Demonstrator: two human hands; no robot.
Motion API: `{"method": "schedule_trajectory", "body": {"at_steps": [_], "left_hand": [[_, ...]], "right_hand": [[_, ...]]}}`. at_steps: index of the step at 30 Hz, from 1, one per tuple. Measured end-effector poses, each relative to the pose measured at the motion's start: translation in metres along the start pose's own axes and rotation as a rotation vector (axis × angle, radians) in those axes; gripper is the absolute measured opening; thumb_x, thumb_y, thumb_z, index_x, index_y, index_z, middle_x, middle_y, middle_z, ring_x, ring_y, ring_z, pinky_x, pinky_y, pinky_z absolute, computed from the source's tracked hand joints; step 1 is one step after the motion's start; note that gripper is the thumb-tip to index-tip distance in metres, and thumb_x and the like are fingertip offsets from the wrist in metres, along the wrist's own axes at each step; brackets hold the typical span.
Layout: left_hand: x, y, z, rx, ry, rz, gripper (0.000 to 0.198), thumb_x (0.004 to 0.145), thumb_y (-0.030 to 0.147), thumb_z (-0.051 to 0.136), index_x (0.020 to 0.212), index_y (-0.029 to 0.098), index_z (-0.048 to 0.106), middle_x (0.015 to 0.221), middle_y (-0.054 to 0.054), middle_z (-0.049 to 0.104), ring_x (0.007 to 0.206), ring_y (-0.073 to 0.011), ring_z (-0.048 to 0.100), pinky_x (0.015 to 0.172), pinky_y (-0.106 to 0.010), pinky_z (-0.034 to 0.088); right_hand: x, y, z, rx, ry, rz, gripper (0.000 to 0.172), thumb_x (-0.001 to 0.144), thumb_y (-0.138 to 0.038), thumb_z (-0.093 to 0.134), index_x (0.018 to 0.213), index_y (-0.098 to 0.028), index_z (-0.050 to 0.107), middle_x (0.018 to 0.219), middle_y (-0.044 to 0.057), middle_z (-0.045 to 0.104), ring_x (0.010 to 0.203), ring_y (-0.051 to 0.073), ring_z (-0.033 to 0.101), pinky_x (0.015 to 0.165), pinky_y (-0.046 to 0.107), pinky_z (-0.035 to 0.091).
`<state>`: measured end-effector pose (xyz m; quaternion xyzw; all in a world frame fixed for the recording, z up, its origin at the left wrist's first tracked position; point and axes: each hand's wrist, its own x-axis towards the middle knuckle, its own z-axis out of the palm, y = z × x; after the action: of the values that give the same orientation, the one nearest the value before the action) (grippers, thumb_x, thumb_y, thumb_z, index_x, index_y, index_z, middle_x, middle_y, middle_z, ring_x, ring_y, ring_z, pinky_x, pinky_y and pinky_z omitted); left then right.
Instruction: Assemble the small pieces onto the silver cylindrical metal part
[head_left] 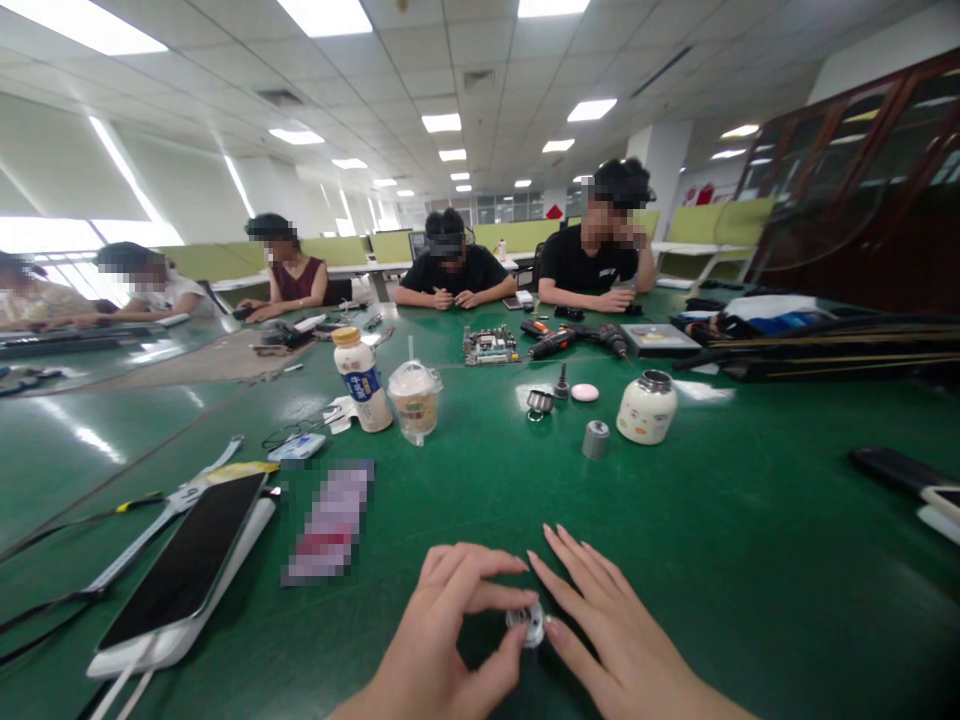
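My left hand [461, 610] pinches a small, round, clear-and-silver piece [531, 628] between thumb and fingertips, low over the green table [450, 490]. What exactly this piece is I cannot make out. Beside it, my right hand [596, 610] has its fingers stretched out and spread, palm down, with the thumb tip at the piece's right edge. Farther off stand a grey cylinder [596, 440] and a cream-coloured jar [646, 408] without a lid. Near them are a pink oval object [585, 393], a dark metal part [538, 404] and a small upright dark piece [562, 381].
On the left lie a phone [184, 565] on a white stand and a blurred purple packet [330, 525]. A bottle [363, 385] and a lidded drink cup [416, 405] stand beyond. A circuit board [491, 345] and power drills [551, 343] lie farther back, before several seated people.
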<state>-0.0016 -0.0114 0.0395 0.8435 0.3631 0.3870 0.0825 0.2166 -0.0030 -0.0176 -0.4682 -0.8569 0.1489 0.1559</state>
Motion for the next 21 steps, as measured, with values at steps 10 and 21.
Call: {"method": "schedule_trajectory", "body": {"at_steps": [10,21], "left_hand": [[-0.0055,-0.0084,0.0045,-0.011,-0.019,0.048,0.051,0.075,0.006,0.058,0.122,0.025,0.055,0.114,-0.007,0.071,0.106,-0.0224,0.063,0.089,-0.035,0.050],[-0.0054,-0.0047,0.0006,-0.028,-0.011,0.030,0.055,0.072,0.003,0.052,0.122,0.027,0.051,0.109,-0.005,0.072,0.100,-0.0221,0.062,0.087,-0.036,0.049]], "right_hand": [[-0.0003,-0.0005,-0.0001,0.025,0.010,-0.001,0.055,0.097,-0.052,0.042,0.148,-0.031,0.035,0.158,0.005,0.023,0.145,0.030,0.023,0.116,0.055,0.027],[0.0009,0.0009,0.0006,-0.004,-0.002,-0.007,0.056,0.097,-0.051,0.043,0.148,-0.031,0.033,0.158,0.005,0.022,0.145,0.030,0.021,0.115,0.056,0.027]]}}
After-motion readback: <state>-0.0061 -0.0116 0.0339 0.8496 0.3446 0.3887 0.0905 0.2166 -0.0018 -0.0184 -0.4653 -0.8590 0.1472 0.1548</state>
